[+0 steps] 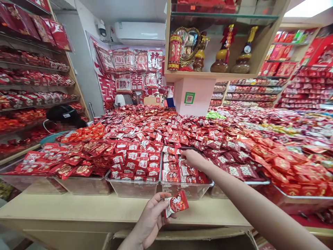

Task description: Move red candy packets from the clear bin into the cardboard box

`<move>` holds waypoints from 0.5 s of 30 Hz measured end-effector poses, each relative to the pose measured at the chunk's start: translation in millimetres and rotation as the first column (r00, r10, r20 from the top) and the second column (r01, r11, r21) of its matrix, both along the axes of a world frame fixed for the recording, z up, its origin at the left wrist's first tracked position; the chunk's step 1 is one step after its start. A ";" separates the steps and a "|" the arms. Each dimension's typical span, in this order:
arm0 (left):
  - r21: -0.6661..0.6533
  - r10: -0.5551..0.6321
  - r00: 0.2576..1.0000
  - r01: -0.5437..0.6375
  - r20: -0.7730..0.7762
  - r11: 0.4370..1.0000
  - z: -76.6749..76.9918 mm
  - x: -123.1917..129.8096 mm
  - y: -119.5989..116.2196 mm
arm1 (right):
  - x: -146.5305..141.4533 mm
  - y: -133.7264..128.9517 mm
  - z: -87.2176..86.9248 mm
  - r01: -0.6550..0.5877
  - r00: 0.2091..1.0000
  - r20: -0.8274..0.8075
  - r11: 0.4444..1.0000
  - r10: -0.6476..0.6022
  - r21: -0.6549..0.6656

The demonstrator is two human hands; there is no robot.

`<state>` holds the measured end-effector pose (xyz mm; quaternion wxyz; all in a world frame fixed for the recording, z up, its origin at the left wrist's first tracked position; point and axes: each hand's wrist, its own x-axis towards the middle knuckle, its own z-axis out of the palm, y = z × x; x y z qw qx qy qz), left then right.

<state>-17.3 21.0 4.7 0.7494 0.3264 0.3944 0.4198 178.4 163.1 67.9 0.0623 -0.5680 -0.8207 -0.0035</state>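
My left hand (154, 215) pinches a small red and white candy packet (180, 202) printed with two cartoon figures. It holds the packet above the counter's front, near a clear plastic bin (186, 190). My right hand (193, 159) reaches into that bin, its fingers curled down among similar red and white packets (170, 167), lined up in rows. What those fingers hold, if anything, is hidden. Just left of this bin stands another bin (132, 186) full of red packets with white labels (143, 163). Dark maroon packets (235, 170) fill the bin to the right.
The pale wooden counter (85, 206) runs across the front, with an open cardboard box (192, 234) below its edge. A white pillar (194, 95) carries an overhanging display cabinet (221, 74). Behind the bins at left, a person's dark-haired head (65, 114) shows beside stocked shelves.
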 end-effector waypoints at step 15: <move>-0.003 -0.042 0.999 0.042 -0.014 0.999 3.4 2.0 -3.0 | -1.6 -2.2 -1.2 -0.071 0.987 0.149 0.997 0.065 0.035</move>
